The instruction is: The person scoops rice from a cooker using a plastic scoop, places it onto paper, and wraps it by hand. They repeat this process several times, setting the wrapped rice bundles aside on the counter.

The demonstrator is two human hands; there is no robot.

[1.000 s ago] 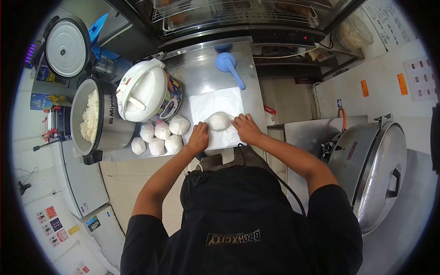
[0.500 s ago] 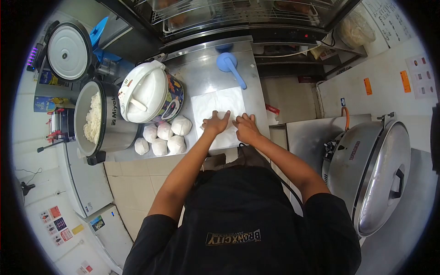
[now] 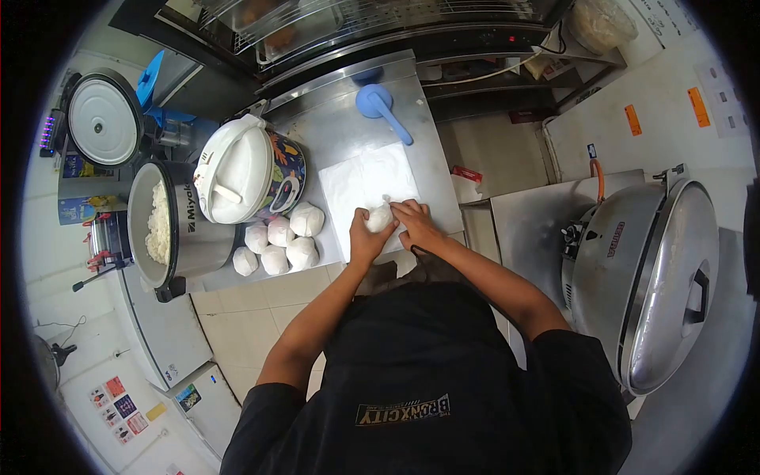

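Observation:
A white paper-wrapped ball (image 3: pixel 379 218) sits between my two hands, its paper twisted into a small peak; what is inside is hidden. From the left, my left hand (image 3: pixel 370 240) is closed around its side. My right hand (image 3: pixel 418 226) has its fingers pressed on the ball's right side. Under them lies a stack of white paper sheets (image 3: pixel 352 184) on the steel table (image 3: pixel 332 107). To the left are several similar wrapped balls (image 3: pixel 275 260) in a group. Beyond the paper rests a blue rice paddle or ladle (image 3: pixel 388 113).
An open cooker of white rice (image 3: pixel 160 226) stands left, beside a patterned cooker with a white lid (image 3: pixel 241 170). A display cabinet with wire racks (image 3: pixel 340 39) is behind the table. On the right is a large metal cooker with a domed lid (image 3: pixel 665 289).
The paper under my hands has gone from pressed flat around its contents to a gathered, rounded ball. My left hand has turned to cup it, and the view has tilted slightly.

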